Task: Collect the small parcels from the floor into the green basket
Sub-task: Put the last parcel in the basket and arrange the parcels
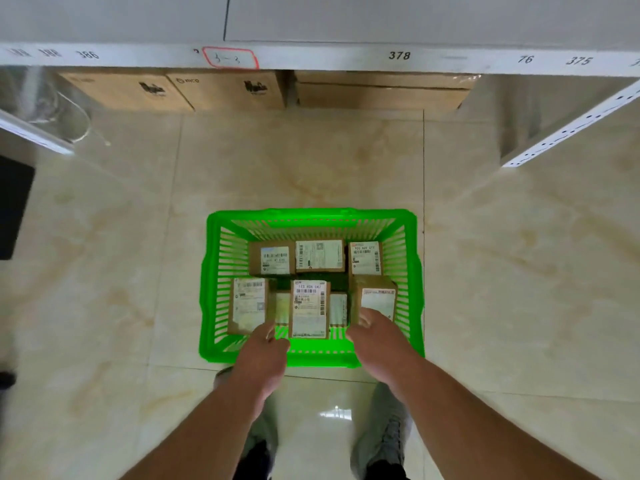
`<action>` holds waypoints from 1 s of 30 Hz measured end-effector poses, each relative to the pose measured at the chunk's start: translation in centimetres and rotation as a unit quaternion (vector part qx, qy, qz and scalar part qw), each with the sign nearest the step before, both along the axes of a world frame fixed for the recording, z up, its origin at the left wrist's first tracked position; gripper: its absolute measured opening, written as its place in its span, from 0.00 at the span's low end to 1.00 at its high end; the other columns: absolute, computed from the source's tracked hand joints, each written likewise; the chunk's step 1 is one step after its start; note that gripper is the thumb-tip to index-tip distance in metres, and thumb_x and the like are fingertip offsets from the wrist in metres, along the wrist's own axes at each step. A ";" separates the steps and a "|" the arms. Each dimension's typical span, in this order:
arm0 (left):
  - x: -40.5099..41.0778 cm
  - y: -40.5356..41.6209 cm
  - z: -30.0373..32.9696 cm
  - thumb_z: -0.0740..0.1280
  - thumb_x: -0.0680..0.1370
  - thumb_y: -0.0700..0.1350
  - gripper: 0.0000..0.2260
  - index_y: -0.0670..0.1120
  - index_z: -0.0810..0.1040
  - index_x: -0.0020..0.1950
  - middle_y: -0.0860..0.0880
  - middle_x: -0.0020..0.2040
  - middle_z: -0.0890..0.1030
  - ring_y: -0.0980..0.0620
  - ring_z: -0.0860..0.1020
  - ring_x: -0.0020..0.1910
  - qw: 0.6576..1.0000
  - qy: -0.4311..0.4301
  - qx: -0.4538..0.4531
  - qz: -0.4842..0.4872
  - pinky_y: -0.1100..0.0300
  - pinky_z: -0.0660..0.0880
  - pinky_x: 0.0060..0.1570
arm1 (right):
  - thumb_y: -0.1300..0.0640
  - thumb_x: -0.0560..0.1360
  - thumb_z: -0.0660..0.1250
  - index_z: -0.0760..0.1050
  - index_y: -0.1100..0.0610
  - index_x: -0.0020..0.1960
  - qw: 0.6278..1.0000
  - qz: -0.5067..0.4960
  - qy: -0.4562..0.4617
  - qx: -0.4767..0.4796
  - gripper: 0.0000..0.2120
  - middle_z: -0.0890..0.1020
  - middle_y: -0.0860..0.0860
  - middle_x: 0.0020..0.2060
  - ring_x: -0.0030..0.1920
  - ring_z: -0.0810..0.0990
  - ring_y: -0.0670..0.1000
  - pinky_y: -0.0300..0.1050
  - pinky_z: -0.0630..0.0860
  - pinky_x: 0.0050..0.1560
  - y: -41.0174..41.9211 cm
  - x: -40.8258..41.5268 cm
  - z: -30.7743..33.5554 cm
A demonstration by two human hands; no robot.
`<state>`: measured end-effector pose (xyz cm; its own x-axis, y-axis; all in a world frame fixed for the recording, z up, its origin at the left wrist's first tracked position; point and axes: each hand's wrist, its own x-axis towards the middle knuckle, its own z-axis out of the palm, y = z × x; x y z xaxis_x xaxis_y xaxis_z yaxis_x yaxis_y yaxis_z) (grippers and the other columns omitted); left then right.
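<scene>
fingers of both hands reach down over the near rim of the bright green slatted plastic basket (313, 216); their tips are hidden, so whether either grips a parcel cannot be told. left hand (265, 355) sits at the near edge between two parcels; right hand (375, 337) lies against the near end of the right-hand brown cardboard parcel (375, 294).

largest to smallest: glossy cream marble-patterned tiled floor (311, 161), hard and reflective, with no loose parcels visible on it; white metal shelf edge (398, 57) bearing printed numbers, large corrugated cartons (221, 91) beneath; the basket, rectangular, open-latticed, standing on the floor just ahead of the feet; small rectangular cardboard parcels with white barcode labels (310, 308), packed in two rows.

judgement: collection appears near complete. to settle the last parcels well, press them flat and square to their neighbours, labels upward, keeping fingers clear of the slats.
</scene>
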<state>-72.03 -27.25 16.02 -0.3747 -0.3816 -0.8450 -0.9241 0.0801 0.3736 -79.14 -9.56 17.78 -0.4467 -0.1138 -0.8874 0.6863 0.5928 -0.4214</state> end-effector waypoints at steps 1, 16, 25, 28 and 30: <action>0.3 -0.6 -0.3 0.62 0.80 0.42 0.26 0.52 0.65 0.79 0.50 0.70 0.75 0.66 0.68 0.35 1.000 -0.005 0.003 0.007 0.68 0.64 0.32 | 0.54 0.80 0.59 0.69 0.50 0.72 1.000 0.006 0.000 0.006 0.21 0.78 0.52 0.66 0.55 0.79 0.50 0.47 0.80 0.51 -0.6 0.2 0.0; -0.3 -11.0 -6.1 0.62 0.80 0.40 0.27 0.46 0.64 0.79 0.45 0.75 0.72 0.49 0.75 0.63 0.997 -0.026 0.045 -0.053 0.77 0.73 0.44 | 0.53 0.80 0.59 0.68 0.55 0.74 0.998 0.019 -0.033 0.055 0.22 0.72 0.56 0.72 0.62 0.75 0.54 0.48 0.72 0.59 -14.2 2.3 -5.1; -0.7 -11.3 -11.6 0.61 0.78 0.39 0.21 0.47 0.76 0.71 0.43 0.64 0.82 0.41 0.82 0.57 0.997 -0.030 -0.036 -0.057 0.59 0.78 0.47 | 0.58 0.80 0.59 0.74 0.56 0.60 0.996 0.006 -0.079 0.050 0.11 0.75 0.51 0.48 0.42 0.73 0.49 0.39 0.71 0.40 -18.0 2.2 -13.0; -1.2 -11.1 -12.5 0.62 0.77 0.40 0.19 0.45 0.77 0.68 0.42 0.63 0.82 0.40 0.82 0.56 0.997 -0.032 -0.053 -0.045 0.62 0.76 0.40 | 0.60 0.78 0.60 0.76 0.59 0.55 0.996 0.000 -0.078 0.047 0.09 0.78 0.55 0.42 0.36 0.76 0.52 0.44 0.71 0.31 -18.8 2.6 -14.1; -1.4 -10.7 -12.6 0.63 0.76 0.40 0.19 0.43 0.77 0.67 0.41 0.63 0.82 0.40 0.81 0.57 0.996 -0.042 -0.061 -0.051 0.62 0.74 0.43 | 0.62 0.77 0.60 0.78 0.61 0.59 0.997 -0.011 -0.067 0.032 0.14 0.83 0.60 0.51 0.47 0.83 0.58 0.53 0.81 0.46 -19.0 2.6 -14.3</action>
